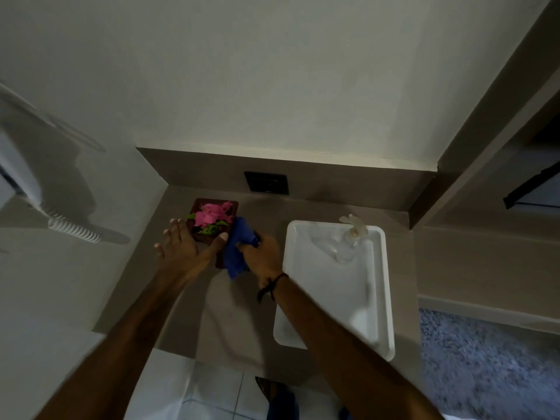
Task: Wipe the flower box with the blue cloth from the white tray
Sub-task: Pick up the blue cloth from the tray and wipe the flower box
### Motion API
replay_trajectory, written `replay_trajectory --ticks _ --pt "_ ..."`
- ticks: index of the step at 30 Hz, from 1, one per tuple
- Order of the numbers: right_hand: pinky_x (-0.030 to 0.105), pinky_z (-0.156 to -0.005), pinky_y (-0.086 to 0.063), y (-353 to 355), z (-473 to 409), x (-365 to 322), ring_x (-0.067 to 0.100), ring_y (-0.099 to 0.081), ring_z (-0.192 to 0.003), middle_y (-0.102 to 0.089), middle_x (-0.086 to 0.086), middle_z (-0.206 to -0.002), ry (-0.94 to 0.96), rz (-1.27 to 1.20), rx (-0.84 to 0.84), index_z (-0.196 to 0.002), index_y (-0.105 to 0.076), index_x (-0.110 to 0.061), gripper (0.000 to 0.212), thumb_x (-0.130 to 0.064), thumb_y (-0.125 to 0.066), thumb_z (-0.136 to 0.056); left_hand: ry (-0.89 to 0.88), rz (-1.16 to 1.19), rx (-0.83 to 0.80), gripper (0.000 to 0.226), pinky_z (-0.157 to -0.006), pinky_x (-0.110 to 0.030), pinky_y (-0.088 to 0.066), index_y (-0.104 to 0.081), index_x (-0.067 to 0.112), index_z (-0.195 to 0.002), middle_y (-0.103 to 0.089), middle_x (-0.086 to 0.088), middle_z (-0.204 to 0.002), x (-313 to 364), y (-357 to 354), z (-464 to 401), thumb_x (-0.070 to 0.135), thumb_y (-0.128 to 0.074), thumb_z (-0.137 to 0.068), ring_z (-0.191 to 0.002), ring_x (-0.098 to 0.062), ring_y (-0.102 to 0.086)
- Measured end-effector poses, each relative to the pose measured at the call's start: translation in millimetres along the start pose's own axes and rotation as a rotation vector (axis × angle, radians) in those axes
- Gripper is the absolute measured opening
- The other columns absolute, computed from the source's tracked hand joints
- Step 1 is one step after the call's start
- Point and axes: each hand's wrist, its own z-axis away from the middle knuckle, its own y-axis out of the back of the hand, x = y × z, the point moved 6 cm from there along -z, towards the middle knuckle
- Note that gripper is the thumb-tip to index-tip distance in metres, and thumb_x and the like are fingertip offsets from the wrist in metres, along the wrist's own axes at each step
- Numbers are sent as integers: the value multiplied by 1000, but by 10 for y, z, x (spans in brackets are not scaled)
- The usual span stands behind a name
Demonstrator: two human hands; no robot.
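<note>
A small dark brown flower box (232, 207) with pink petals and green leaves stands on the grey counter near the back left corner. My left hand (185, 248) rests on its near left side, fingers spread and thumb on the front edge. My right hand (262, 256) presses a crumpled blue cloth (239, 247) against the box's right side. The white tray (380, 298) lies to the right of my right hand.
A clear spray bottle (348, 241) lies in the far end of the tray. A dark socket plate (266, 182) sits on the back wall. A white wall-mounted appliance with a coiled cord (74, 230) hangs at the left. The counter's front edge (230, 363) is near me.
</note>
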Motion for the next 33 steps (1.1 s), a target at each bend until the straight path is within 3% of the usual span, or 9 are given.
replay_trajectory --ticks 2,6,11,16,20,23,29,33 --pt "18 -63 -50 -23 -79 132 27 -66 -88 -73 19 -106 -2 131 26 -107 -67 -3 22 -3 -59 -87 -4 8 0 122 -124 -54 3 0 8 -159 0 -12 -170 -13 -18 4 86 -38 -72 -157 -32 0" --pt "33 -74 -54 -7 -318 213 34 -69 -99 -73 18 -108 -16 387 73 -111 -67 -4 25 -3 -55 -88 -35 21 6 125 -124 -54 4 5 9 -158 4 -12 -170 -41 -46 7 90 -31 -70 -157 -31 2" --pt "44 -81 -60 -27 -368 157 36 -69 -101 -72 18 -111 5 501 90 -116 -65 -7 29 -5 -55 -89 -41 42 33 121 -123 -55 5 4 9 -158 4 -12 -170 -34 -65 12 86 -36 -74 -157 -32 2" --pt "36 -80 -53 -25 -240 223 36 -67 -105 -71 20 -114 -95 297 52 -116 -66 -3 28 -5 -57 -89 -18 74 21 117 -124 -54 6 5 7 -158 4 -11 -170 -18 -56 39 79 -43 -79 -157 -29 2" --pt "38 -70 -55 11 -110 -6 30 -67 -81 -72 21 -98 -48 -7 120 -96 -68 0 17 -8 -61 -82 -15 112 47 113 -124 -53 7 0 6 -159 -2 -12 -170 30 -15 74 72 -51 -82 -157 -29 0" --pt "38 -73 -58 28 -53 -30 27 -69 -82 -73 15 -95 39 -58 105 -91 -67 -9 8 -12 -65 -83 -14 123 68 110 -123 -53 6 -5 6 -158 -6 -13 -170 46 -6 78 69 -54 -82 -157 -30 -3" --pt "32 -71 -51 -7 -260 257 35 -69 -96 -73 19 -105 33 469 67 -112 -67 -6 26 -5 -56 -88 -7 54 33 117 -124 -54 5 3 8 -158 0 -10 -170 -39 -82 12 80 -44 -79 -157 -29 1" --pt "37 -78 -55 -18 -358 251 35 -68 -104 -72 17 -113 -54 473 88 -117 -67 -7 31 -5 -59 -87 -11 55 40 120 -123 -55 4 3 9 -158 0 -10 -170 -81 -109 -30 84 -41 -76 -157 -30 0"
